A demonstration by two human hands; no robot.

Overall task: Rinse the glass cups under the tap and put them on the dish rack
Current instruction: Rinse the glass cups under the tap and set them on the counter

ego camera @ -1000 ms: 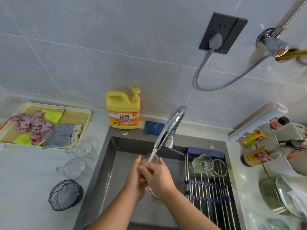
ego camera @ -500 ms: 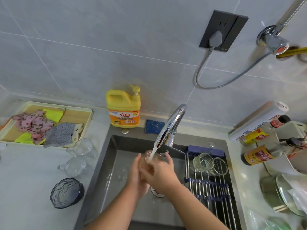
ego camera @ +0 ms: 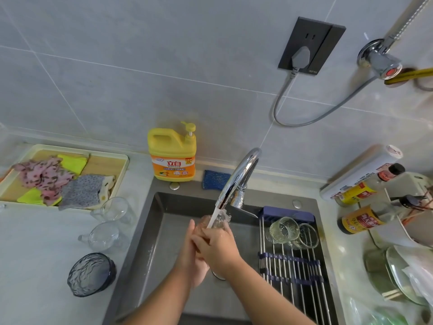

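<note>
- The glass cup [ego camera: 216,221] is held directly beneath the tap [ego camera: 239,179], in the running stream. The left hand [ego camera: 191,254] and the right hand [ego camera: 218,247] are both wrapped round it, with the fingers curled on wet glass.
- A slip is judged the main risk: the wet cup could be dropped into the sink [ego camera: 140,242] below the tap and chipped.
- The rim could be knocked on the spout close above.
- On the dish rack [ego camera: 290,266], right of the tap, the two racked cups [ego camera: 282,229] could be struck during placing.
- Left of the tap, the two waiting cups [ego camera: 104,235] could be nudged over by a hurried reach.
</note>
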